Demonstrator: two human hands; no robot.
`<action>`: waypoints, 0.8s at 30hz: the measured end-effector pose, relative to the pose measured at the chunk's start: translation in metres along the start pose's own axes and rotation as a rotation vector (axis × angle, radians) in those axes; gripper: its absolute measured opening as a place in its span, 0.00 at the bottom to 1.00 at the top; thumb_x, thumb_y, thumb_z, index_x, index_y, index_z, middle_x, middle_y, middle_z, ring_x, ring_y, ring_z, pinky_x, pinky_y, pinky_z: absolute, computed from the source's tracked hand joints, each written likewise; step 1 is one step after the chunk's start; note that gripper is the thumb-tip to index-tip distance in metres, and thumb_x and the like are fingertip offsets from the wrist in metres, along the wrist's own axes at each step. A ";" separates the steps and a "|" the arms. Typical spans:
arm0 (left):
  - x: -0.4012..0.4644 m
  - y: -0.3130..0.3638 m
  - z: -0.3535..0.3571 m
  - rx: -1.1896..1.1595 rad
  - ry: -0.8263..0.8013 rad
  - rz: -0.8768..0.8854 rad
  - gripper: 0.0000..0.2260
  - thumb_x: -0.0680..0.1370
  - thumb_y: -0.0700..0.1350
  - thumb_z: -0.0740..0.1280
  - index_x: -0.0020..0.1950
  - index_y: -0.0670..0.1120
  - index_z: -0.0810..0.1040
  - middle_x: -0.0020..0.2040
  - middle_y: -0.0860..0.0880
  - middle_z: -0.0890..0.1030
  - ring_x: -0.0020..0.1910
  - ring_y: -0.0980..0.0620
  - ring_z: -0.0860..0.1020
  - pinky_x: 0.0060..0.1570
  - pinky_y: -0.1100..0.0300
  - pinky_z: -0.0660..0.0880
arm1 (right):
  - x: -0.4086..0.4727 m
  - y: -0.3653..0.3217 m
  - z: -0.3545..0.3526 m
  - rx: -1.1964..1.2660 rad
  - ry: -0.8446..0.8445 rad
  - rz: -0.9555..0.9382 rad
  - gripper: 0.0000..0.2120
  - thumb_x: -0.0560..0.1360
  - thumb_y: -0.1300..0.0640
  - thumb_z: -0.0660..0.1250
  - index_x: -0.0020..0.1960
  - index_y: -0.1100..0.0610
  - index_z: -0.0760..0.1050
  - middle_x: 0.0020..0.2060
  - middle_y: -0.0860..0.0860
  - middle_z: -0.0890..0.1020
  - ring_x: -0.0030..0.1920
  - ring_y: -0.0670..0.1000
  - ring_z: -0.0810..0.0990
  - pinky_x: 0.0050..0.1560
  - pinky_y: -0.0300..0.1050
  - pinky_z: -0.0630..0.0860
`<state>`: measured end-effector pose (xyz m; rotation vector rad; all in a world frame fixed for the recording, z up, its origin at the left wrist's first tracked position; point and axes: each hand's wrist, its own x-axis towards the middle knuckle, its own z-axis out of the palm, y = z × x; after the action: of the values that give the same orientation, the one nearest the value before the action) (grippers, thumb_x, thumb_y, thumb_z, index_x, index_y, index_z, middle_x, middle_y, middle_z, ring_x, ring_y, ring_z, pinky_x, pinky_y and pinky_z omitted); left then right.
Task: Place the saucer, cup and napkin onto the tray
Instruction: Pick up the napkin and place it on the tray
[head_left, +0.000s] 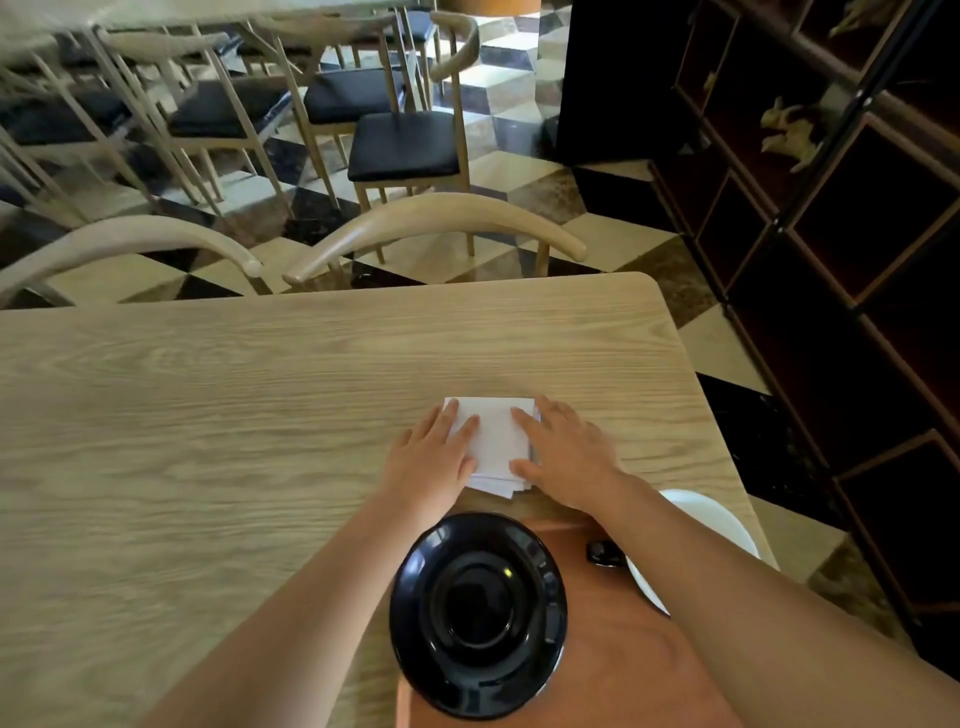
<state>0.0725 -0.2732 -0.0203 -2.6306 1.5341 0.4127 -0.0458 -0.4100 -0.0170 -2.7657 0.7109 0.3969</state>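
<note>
A folded white napkin (493, 441) lies flat on the wooden table (208, 405), just beyond the tray. My left hand (434, 457) rests flat on its left edge and my right hand (563, 452) on its right edge, fingers spread. A glossy black saucer (478, 613) sits on the left end of the reddish-brown tray (623, 660), overhanging its left rim. A small black object (602, 553), perhaps the cup, shows on the tray under my right forearm, mostly hidden.
A white round dish (711, 519) lies at the table's right edge, partly under my right arm. Two curved wooden chair backs (436, 218) stand along the far side. A dark shelf unit (831, 260) rises on the right.
</note>
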 end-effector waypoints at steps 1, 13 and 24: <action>0.001 0.000 0.001 -0.056 -0.002 -0.034 0.25 0.81 0.52 0.54 0.75 0.50 0.50 0.78 0.46 0.48 0.75 0.47 0.49 0.70 0.50 0.55 | 0.002 -0.002 0.001 0.002 -0.009 0.016 0.32 0.76 0.42 0.57 0.75 0.49 0.47 0.76 0.56 0.49 0.74 0.55 0.49 0.69 0.54 0.58; 0.015 0.000 -0.014 -0.990 0.120 -0.522 0.07 0.72 0.34 0.59 0.40 0.37 0.76 0.36 0.44 0.72 0.35 0.47 0.69 0.31 0.60 0.66 | -0.003 -0.023 0.002 0.500 0.152 0.214 0.26 0.73 0.61 0.63 0.70 0.54 0.63 0.70 0.53 0.67 0.68 0.55 0.62 0.63 0.48 0.67; -0.013 -0.011 -0.028 -1.612 0.017 -0.694 0.10 0.76 0.33 0.63 0.44 0.48 0.76 0.43 0.48 0.79 0.45 0.50 0.77 0.44 0.55 0.74 | -0.004 -0.025 -0.004 0.957 0.240 0.379 0.22 0.70 0.66 0.63 0.62 0.53 0.75 0.41 0.47 0.79 0.37 0.47 0.76 0.30 0.33 0.69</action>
<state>0.0814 -0.2620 0.0095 -3.7080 -0.1841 2.1593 -0.0357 -0.3881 -0.0077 -1.7806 1.1160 -0.1927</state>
